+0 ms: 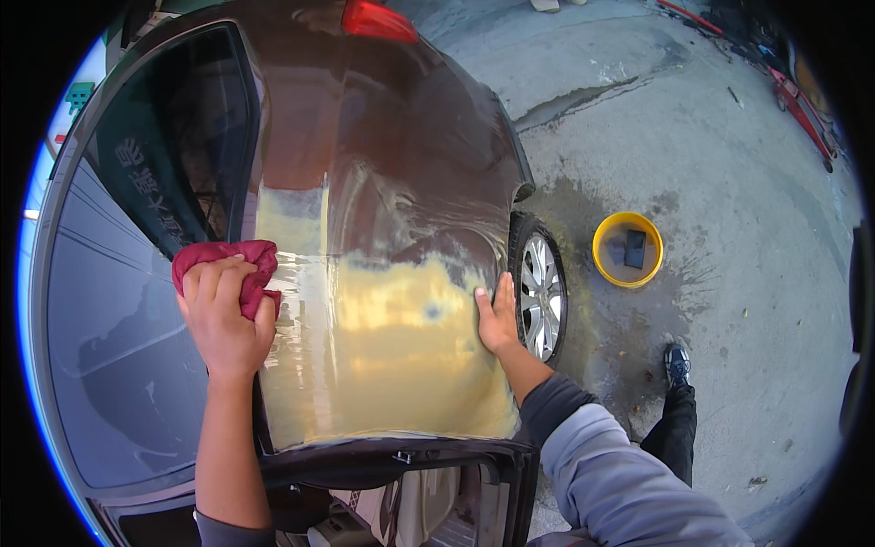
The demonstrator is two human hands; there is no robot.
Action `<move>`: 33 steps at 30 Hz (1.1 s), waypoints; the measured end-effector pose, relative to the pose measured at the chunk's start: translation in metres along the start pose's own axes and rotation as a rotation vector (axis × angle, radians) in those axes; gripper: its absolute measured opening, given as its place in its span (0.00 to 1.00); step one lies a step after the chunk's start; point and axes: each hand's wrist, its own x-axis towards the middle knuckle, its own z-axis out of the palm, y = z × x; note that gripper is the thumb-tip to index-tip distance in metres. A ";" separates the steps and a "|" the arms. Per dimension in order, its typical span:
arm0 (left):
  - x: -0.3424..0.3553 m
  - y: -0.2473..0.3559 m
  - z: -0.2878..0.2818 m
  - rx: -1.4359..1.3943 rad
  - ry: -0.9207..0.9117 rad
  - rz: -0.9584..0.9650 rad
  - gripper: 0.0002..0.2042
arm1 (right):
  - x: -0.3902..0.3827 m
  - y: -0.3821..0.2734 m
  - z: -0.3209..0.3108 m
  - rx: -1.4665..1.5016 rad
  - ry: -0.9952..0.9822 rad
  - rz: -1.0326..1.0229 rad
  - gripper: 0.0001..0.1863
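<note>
My left hand [226,314] is closed round a bunched dark red cloth [228,258], at the edge where the car's window side meets the rear body panel. Beneath and beside the cloth, the panel has a wet shine. My right hand [497,317] rests with fingers stretched out on the panel's outer edge, just above the rear wheel [541,296]. Between my hands lies a broad patch of yellowish filler [401,356], smooth, with a small grey spot. Around it the brown car body [410,128] shows whitish wet smears.
A yellow bucket [627,284] of murky water with a dark flat block stands on the wet concrete floor beside the wheel. The open door gap [428,506] is nearest me. A red tail light [378,20] sits far ahead; a red floor jack [804,114] lies far right.
</note>
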 end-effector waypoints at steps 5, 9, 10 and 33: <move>0.000 0.000 0.000 0.001 -0.006 0.009 0.19 | -0.055 0.065 0.011 0.224 0.092 -0.024 0.39; 0.001 0.000 -0.001 0.021 -0.018 0.004 0.19 | -0.045 0.073 0.005 0.252 0.207 0.046 0.28; 0.001 -0.001 -0.001 0.022 -0.021 -0.001 0.19 | -0.038 0.070 0.001 0.271 0.199 0.130 0.29; 0.038 0.208 0.039 -0.478 -0.130 -0.582 0.18 | -0.042 -0.094 -0.227 1.465 -0.794 0.410 0.40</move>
